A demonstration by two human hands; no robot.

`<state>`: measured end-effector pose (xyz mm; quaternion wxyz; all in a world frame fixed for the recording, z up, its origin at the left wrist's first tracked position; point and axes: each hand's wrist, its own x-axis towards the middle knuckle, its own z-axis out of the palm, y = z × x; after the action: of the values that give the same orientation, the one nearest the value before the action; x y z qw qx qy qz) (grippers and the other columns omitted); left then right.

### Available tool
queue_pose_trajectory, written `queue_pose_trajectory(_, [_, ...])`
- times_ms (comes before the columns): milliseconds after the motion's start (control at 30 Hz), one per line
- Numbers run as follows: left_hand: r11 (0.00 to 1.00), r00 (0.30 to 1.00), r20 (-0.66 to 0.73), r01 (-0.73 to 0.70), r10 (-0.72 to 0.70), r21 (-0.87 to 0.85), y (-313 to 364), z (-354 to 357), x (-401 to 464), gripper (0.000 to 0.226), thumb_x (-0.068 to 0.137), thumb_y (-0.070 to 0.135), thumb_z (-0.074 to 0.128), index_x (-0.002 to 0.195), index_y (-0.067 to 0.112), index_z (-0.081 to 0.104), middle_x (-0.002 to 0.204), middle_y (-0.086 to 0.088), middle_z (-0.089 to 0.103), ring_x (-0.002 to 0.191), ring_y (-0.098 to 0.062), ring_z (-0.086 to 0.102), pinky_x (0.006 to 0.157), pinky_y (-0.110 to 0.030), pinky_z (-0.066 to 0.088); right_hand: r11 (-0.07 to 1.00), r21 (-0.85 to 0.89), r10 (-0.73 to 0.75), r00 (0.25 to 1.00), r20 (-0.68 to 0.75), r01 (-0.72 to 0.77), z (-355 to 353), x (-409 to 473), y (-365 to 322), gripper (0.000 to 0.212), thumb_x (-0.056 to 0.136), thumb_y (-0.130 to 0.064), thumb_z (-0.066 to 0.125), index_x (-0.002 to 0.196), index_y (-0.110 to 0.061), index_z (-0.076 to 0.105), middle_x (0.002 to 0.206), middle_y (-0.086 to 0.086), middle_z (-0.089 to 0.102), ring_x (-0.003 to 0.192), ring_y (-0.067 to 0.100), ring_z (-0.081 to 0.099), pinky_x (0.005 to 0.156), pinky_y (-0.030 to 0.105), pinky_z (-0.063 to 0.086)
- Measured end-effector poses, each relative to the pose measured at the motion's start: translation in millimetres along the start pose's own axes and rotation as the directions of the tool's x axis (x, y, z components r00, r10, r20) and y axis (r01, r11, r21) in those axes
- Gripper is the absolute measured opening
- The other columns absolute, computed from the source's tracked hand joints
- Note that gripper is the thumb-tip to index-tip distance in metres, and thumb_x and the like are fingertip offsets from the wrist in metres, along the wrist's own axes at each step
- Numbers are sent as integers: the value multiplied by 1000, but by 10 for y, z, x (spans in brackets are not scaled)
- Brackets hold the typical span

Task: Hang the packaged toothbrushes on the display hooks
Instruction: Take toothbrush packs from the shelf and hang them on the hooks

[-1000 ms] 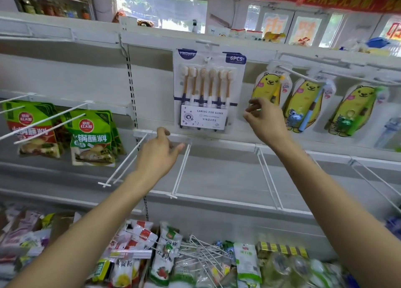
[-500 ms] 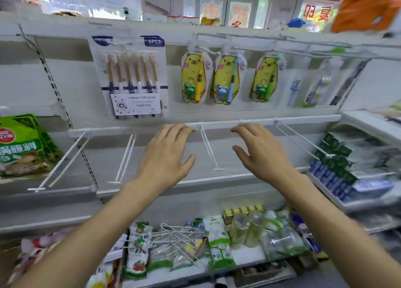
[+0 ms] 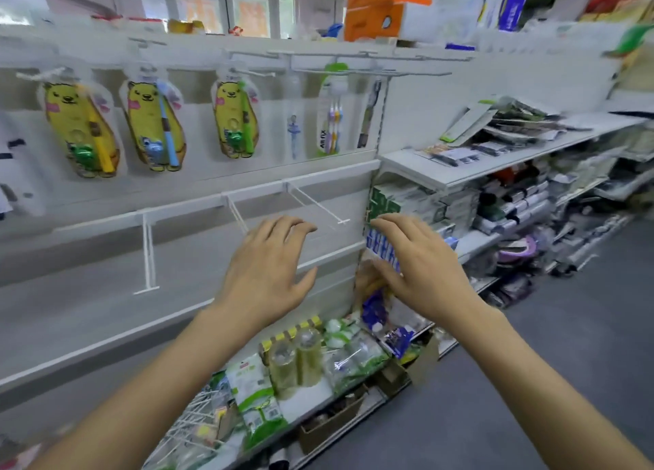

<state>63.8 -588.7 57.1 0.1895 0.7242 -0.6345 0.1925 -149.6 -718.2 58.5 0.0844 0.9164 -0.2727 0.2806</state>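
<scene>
Three yellow bear-shaped toothbrush packs [image 3: 83, 129] [image 3: 155, 126] [image 3: 235, 119] hang from the upper display hooks [image 3: 247, 71]. To their right hang a clear pack [image 3: 293, 129], a green-topped multi-brush pack [image 3: 332, 115] and a dark brush pack [image 3: 368, 115]. Bare white hooks [image 3: 318, 204] stick out of the lower rail. My left hand [image 3: 269, 271] and my right hand [image 3: 417, 264] hover palm-down in front of the lower rail, fingers spread, holding nothing. A pile of flat packaged goods [image 3: 495, 129] lies on the shelf at the right.
The right shelf unit [image 3: 470, 172] holds stacked boxes and packets below its top board. A bottom shelf [image 3: 311, 398] carries bagged goods, tape rolls and loose wire hooks. Orange and white cartons [image 3: 375, 5] sit on top. Grey aisle floor [image 3: 531, 381] lies at the right.
The view has swung right: the six-piece toothbrush pack has left the frame and the right shelf unit has come in. Both hands dropped from the hanging packs and stay empty.
</scene>
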Motion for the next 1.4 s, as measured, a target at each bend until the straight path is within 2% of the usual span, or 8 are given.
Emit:
queue_pose_trajectory(133, [999, 1000, -1, -12, 12, -36, 754, 304, 406, 53, 84, 45, 61, 131, 22, 49, 129, 2, 52, 120, -22, 49, 98, -38, 45, 998, -31, 62, 998, 27, -61, -196, -344, 784, 51, 91, -31, 65, 137, -12, 53, 137, 4, 56, 125, 25, 51, 104, 33, 40])
queue_pose_trajectory(300, [995, 999, -8, -48, 48, -90, 1636, 695, 866, 54, 87, 50, 55, 133, 22, 48, 130, 3, 51, 119, -19, 48, 98, -37, 45, 992, -44, 119, 992, 42, -117, -380, -754, 1692, 52, 91, -29, 67, 138, -11, 53, 137, 4, 56, 126, 24, 51, 106, 34, 41])
queue_pose_trajectory(567, [982, 991, 50, -116, 125, -150, 2580, 1312, 1510, 57, 86, 51, 55, 135, 22, 47, 134, 4, 50, 126, -18, 46, 110, -35, 39, 973, -68, 225, 970, 87, -220, -491, -1156, 2825, 55, 89, -32, 71, 138, -14, 53, 137, 0, 56, 128, 21, 51, 107, 32, 42])
queue_pose_trajectory(900, [972, 985, 103, -119, 142, -202, 2977, 2161, 2656, 54, 89, 48, 56, 137, 25, 47, 136, 5, 51, 126, -17, 47, 109, -36, 41, 941, -87, 335, 935, 113, -327, -125, -1037, 4028, 55, 90, -36, 69, 139, -17, 52, 137, -4, 56, 128, 17, 51, 107, 30, 41])
queue_pose_trajectory(1233, [970, 993, 80, -67, 87, -232, 2998, 3021, 4416, 56, 92, 50, 55, 141, 27, 42, 141, 6, 46, 130, -18, 43, 107, -36, 37, 934, -141, 348, 922, 170, -327, 361, -193, 5492, 56, 93, -38, 66, 144, -23, 47, 141, -10, 52, 133, 14, 46, 110, 26, 35])
queue_pose_trajectory(1400, [978, 995, 70, -51, 67, -204, 3025, 3200, 5105, 57, 91, 48, 57, 141, 24, 43, 140, 1, 49, 125, -22, 47, 98, -38, 42, 935, -100, 353, 919, 172, -341, 552, 235, 6048, 55, 93, -34, 65, 143, -21, 48, 142, -7, 52, 133, 16, 46, 109, 26, 34])
